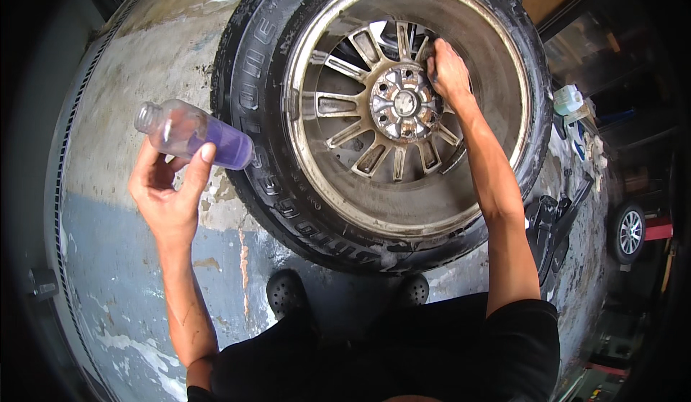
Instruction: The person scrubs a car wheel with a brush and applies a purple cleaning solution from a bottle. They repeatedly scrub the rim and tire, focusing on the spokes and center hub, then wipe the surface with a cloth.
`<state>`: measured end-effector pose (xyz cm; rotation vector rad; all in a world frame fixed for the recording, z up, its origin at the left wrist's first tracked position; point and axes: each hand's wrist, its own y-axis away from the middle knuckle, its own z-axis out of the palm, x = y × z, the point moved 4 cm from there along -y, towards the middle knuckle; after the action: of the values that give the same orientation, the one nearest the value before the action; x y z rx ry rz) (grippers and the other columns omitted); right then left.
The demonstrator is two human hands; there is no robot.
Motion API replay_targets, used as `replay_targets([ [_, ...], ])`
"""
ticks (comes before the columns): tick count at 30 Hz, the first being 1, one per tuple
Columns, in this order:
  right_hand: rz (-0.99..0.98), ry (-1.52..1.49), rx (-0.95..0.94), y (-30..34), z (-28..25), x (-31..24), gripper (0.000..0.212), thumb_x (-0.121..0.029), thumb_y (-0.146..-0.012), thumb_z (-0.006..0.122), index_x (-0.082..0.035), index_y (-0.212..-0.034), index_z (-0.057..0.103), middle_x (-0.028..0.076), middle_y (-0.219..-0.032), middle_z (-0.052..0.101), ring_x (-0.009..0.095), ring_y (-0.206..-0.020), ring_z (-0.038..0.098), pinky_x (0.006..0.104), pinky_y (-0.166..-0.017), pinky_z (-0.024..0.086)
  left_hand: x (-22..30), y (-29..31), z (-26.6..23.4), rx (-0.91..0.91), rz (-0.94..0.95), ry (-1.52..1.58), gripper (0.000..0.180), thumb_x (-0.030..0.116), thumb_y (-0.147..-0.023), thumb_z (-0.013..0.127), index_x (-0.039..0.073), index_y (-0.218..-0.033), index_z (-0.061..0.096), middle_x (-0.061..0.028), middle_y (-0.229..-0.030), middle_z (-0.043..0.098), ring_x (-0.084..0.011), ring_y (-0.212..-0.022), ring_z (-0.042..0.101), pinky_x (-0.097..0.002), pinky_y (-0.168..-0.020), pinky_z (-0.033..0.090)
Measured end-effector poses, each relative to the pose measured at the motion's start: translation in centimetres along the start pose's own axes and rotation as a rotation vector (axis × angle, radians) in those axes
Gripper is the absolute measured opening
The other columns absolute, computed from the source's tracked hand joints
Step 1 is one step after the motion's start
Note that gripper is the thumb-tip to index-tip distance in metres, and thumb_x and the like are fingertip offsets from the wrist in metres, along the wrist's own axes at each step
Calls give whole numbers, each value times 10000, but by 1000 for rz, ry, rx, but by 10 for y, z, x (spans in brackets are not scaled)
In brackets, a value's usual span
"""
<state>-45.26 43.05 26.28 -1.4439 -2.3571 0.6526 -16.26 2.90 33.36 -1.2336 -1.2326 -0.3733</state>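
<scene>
1. Black clothing over the person's lap fills the lower edge of the view, and just past it two black perforated clogs stand on the floor, their toes touching or nearly touching the tyre.
2. Ahead of the clogs, a car wheel with a black rubber tyre and a dirty silver multi-spoke alloy rim lies flat on the worn, patchy grey and blue painted concrete floor; the rim looks wet and grimy.
3. Raised to the left of the wheel, the left hand pinches a clear plastic bottle with purple liquid between thumb and fingers; the bottle lies almost on its side, its open neck pointing left and away from the tyre, its base over the tyre's sidewall.
4. Reaching across the wheel, the right hand is curled closed against the spokes just right of the hub; something dark seems to be gripped in it, perhaps a brush or cloth, but it is too hidden to name.
5. Right of the wheel lie a black tool on the floor, a white and pale green container and some pale rags.
6. Well apart on the far right, another wheel with a silver rim stands upright.
</scene>
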Motion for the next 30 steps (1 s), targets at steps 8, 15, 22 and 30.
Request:
replay_targets([
  [8,312,-519,-77,-9,5,53,233,-234,-908,534,-3,-930,551,176,-829,639,314,-849,639,389,-805,485,-1,1,5,-29,-10,40,465,51,-787,775,-26,-1214,610,-105,-1107,654,-161,-978,640,-295,-862,537],
  [15,259,-804,-187,-29,7,109,145,-158,-862,505,-56,-881,606,11,-708,567,95,-619,501,264,-560,412,-1,-5,22,-31,-13,125,447,48,-789,767,-25,-1205,618,-93,-1097,651,-146,-965,635,-280,-834,543],
  [22,257,-668,-171,-30,7,82,130,-127,-820,491,-50,-846,593,6,-684,550,110,-649,490,287,-608,402,6,0,22,-76,-12,89,449,40,-774,777,-22,-1192,626,-84,-1094,644,-141,-959,633,-256,-793,551],
  [30,334,-731,-259,-13,28,79,172,-228,-872,531,-98,-940,621,7,-758,584,107,-725,556,269,-645,450,24,-1,48,-199,-9,89,434,21,-784,760,-29,-1191,618,-94,-1112,637,-146,-960,629,-258,-791,540],
])
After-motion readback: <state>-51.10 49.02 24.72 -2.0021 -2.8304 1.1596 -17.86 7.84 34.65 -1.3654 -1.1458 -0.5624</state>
